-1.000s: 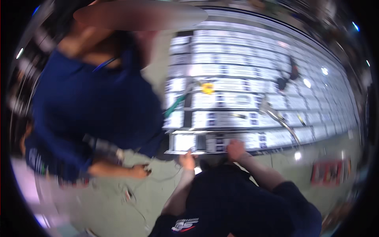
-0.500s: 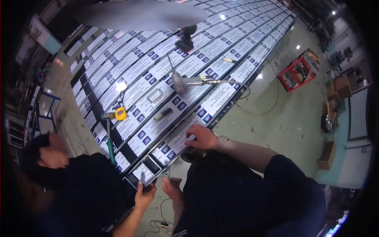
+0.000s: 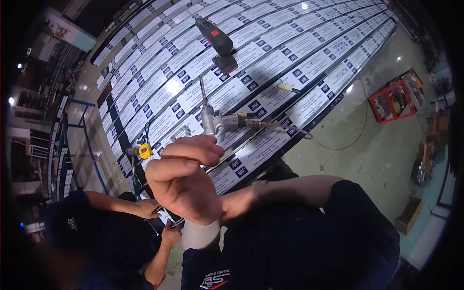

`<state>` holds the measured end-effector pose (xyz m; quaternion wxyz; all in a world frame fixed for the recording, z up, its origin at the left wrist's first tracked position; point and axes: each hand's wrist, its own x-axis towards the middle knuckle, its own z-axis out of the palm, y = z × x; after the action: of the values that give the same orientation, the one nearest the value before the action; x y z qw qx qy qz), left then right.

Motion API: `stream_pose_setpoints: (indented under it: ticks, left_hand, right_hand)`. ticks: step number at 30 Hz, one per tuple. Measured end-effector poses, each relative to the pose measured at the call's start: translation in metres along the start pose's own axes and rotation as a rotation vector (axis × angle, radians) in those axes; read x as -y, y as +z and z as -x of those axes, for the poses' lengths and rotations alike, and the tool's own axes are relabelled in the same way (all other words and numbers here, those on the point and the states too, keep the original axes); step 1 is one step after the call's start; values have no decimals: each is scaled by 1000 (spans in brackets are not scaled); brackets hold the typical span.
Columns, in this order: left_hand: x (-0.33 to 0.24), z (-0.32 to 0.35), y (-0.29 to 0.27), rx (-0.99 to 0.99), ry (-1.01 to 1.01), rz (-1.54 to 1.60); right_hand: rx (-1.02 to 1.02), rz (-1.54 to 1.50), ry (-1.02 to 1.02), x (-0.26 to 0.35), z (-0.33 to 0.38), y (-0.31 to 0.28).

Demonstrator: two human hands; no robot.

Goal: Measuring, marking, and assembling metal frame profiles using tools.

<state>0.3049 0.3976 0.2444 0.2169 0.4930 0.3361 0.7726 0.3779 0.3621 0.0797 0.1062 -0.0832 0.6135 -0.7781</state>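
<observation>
My left hand [image 3: 186, 179] is raised close in front of me, palm side showing and fingers curled. Its thumb is hidden, and whether anything is pinched in it does not show. Behind its wrist, my right hand [image 3: 236, 203] comes in from the right, its fingers hidden. Just beyond my left fingers, a grey air drill [image 3: 209, 121] with a long bit lies on the film-covered profiles [image 3: 227, 171]. An air hose [image 3: 285, 128] runs from its handle to the right. At the lower left a co-worker's hands [image 3: 169, 236] hold the near end of a profile [image 3: 166, 217].
A black cordless drill [image 3: 220, 46] stands farther back on the profiles. A yellow tape measure [image 3: 145, 151] and a green-handled tool [image 3: 136, 186] lie at the left, a marker [image 3: 288, 88] at the right. A red tool tray [image 3: 394, 102] stands on the floor, with blue trestle legs [image 3: 87, 140] opposite.
My left hand has risen from the profile's near end to close before me. My right hand has gone out of sight behind it. The co-worker's second hand now shows, and the view has shifted.
</observation>
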Motion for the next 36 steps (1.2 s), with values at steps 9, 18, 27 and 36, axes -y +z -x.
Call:
stream_pose_setpoints:
  ticks: [9, 18, 27, 36]
  left_hand:
    - [82, -32, 77, 453, -99, -230]
    - [95, 17, 87, 282, -341, -363]
    - [131, 199, 10, 228, -800, -1034]
    - [146, 186, -41, 803, -921, -1104]
  right_hand:
    - [85, -27, 226, 71, 77, -82]
    - [-916, 1050, -5, -37, 47, -159]
    - [-737, 1438, 401, -56, 29, -221]
    - [-885, 1128, -146, 45, 148, -118]
